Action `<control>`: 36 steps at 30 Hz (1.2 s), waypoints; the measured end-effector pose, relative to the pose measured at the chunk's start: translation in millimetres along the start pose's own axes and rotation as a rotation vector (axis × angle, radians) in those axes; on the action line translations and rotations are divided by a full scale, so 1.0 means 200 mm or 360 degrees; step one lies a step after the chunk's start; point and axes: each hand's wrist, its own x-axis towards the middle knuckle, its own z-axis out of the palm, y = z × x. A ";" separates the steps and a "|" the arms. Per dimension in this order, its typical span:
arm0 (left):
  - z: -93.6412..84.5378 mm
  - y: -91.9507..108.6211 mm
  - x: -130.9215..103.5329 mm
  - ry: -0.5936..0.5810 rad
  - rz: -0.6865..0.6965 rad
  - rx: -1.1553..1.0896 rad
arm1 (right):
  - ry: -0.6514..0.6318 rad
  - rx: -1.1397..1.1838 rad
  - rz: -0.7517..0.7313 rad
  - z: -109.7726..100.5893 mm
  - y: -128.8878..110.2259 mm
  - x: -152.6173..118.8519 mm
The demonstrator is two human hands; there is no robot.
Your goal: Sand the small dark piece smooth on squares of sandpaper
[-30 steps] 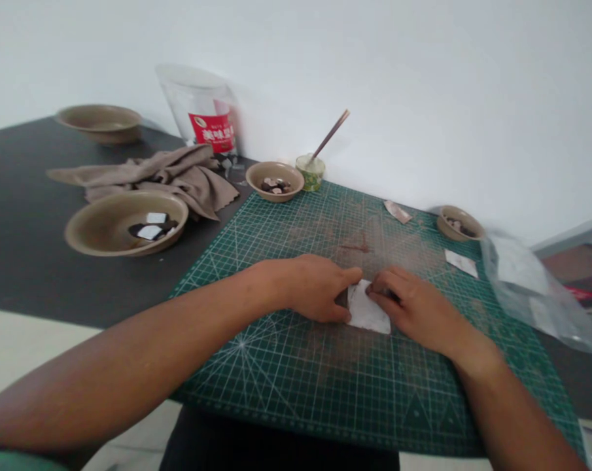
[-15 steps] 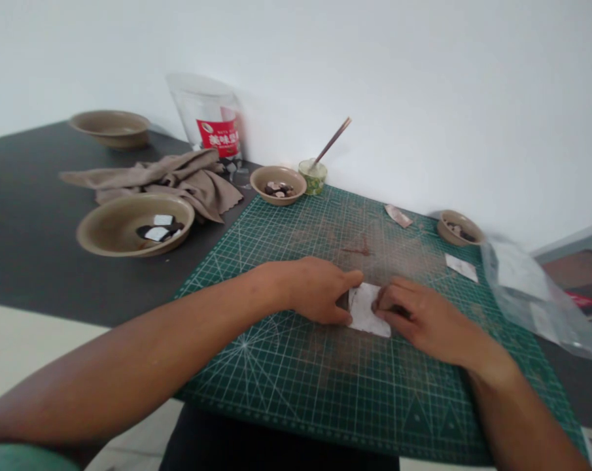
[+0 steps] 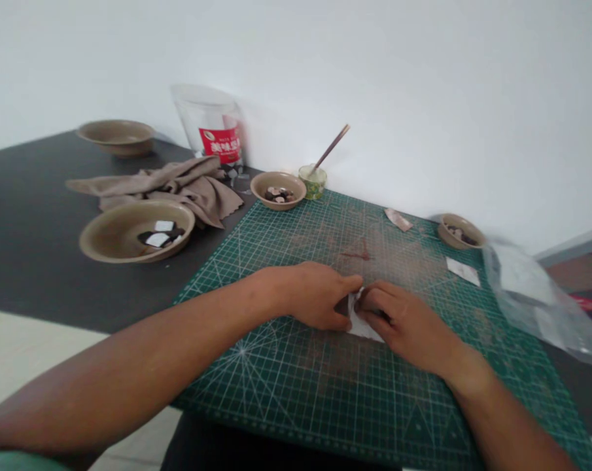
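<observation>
A small white rectangular sheet (image 3: 364, 327), perhaps paper, lies on the green cutting mat (image 3: 296, 405). My left hand (image 3: 320, 297) holds its left edge, with thumb and fingers pressing at the upper and lower corners. Over the middle of the sheet, my right hand (image 3: 394, 320) is closed, its fingertips pinched together against the surface beside my left hand. Whatever those fingertips hold, if anything, is hidden. Brown dust and a small reddish-brown streak (image 3: 359, 252) mark the mat beyond my hands.
Left stand a bowl (image 3: 104, 239) with dark and white pieces, a cloth (image 3: 173, 186), another bowl (image 3: 116, 147) and a plastic jar (image 3: 210, 114). Along the wall are two small bowls (image 3: 278, 203) (image 3: 461, 242) and a cup (image 3: 315, 190) with sticks. A plastic bag (image 3: 541, 301) lies right.
My right hand has slid left across the white sheet toward my left hand and now covers more of it. My left hand stays at the left edge. The view has tilted slightly upward.
</observation>
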 end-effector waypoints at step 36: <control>0.00 0.00 0.00 0.0015 -0.0018 -0.0022 | 0.0080 -0.0101 0.0151 0.01 0.01 0.01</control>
